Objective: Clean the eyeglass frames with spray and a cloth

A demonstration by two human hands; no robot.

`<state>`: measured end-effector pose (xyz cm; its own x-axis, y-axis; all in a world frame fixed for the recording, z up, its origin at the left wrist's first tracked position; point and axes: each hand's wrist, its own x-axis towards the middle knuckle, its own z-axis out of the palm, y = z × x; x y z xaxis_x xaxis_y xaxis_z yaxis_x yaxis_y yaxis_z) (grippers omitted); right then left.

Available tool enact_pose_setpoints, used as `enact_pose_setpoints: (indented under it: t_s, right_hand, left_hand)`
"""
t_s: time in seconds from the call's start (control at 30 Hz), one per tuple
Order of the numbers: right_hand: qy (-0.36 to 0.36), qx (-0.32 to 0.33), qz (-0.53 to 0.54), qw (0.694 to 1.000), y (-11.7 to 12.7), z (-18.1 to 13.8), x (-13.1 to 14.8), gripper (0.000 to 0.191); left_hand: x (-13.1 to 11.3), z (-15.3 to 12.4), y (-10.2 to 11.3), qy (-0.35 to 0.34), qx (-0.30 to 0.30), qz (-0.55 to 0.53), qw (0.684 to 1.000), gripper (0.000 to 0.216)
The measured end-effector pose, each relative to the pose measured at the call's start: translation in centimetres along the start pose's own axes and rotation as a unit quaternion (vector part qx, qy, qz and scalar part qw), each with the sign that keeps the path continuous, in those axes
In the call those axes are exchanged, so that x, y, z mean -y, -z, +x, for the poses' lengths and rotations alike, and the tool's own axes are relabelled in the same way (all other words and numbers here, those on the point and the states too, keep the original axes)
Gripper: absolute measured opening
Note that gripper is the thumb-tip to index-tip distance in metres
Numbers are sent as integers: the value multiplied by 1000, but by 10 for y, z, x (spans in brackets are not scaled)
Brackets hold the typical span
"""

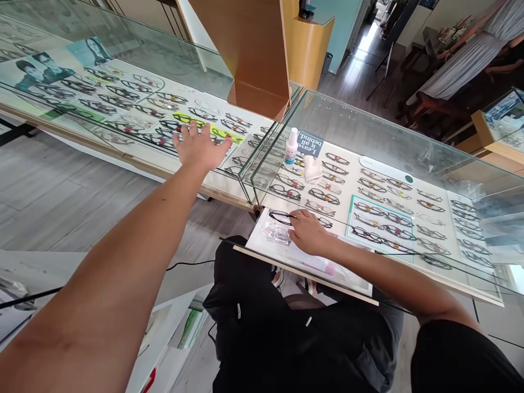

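Note:
My left hand (202,146) is spread over the glass top of the left display case, its fingers apart and nothing in them. Below it, several rows of eyeglasses (118,102) show through the glass. My right hand (310,232) is closed on a pair of black-framed eyeglasses (280,218) above a pulled-out white drawer (262,240). One lens sticks out on the left of the fingers, and a dark part of a frame shows on the right. Beside this hand lies a clear crinkled plastic bag (277,233) in the drawer.
A white spray bottle (291,147) and a crumpled white cloth (313,169) stand near a "Leave it all behind" card (310,144). A brown cardboard panel (260,60) rises behind the cases. At the upper right is a person in a grey dress (470,60).

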<state>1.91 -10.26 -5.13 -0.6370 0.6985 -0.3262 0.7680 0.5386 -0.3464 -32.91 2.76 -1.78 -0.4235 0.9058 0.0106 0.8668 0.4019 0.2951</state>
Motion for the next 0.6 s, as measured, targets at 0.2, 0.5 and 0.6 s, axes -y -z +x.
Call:
enact_pose_setpoints:
  t_s: [0.2,0.5,0.6]
  right_hand:
    - [-22,-15,-58,998,-28,62,-13,35]
    - [-37,-29,-113,993,-57,111,-17,31]
    - [-42,-21,-114,992,-57,113,-13,36]
  left_hand:
    - [-4,-6,3,7,-1,-9,1000,105]
    - [-2,-4,2,20,6,-11,1000,102]
    - [-3,-6,3,14,5,-7,1000,104]
